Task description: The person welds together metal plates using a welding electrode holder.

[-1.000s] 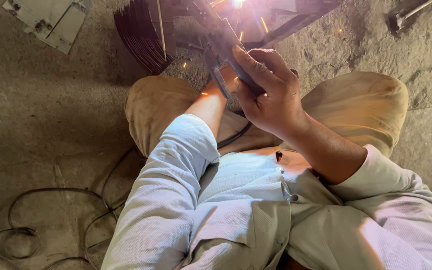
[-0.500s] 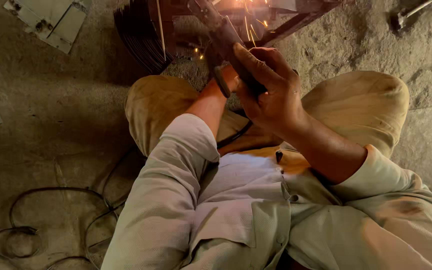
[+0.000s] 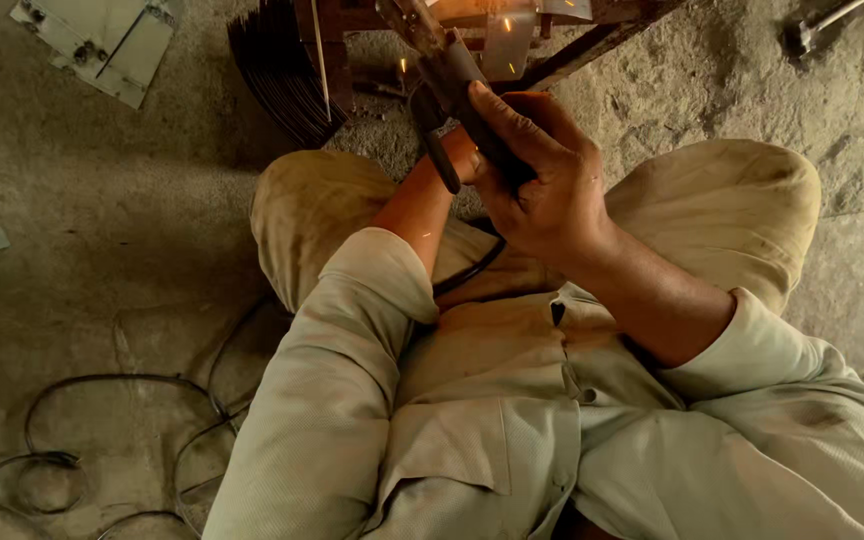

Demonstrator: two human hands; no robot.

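Rough concrete floor (image 3: 102, 300), dusty. Loose black cable (image 3: 72, 420) looped at lower left. Flat sheet-metal plate (image 3: 102, 40) at upper left corner. Stack of dark thin metal strips (image 3: 277, 75) leaning just left of a rusty metal frame (image 3: 592, 40). Hammer-like tool (image 3: 812, 30) at upper right, well apart, too small to be sure.

Sparks and orange glow at top centre, on the frame. Knees in tan trousers either side; pale sleeves fill the lower view.

Right hand (image 3: 542, 190) closed tight round the dark handle of a welding electrode holder (image 3: 452, 75), tip up against the frame. Left hand (image 3: 457, 155) mostly hidden behind the right hand and holder; appears curled at the same handle, grip not readable. Black lead running down from the holder between the forearms.
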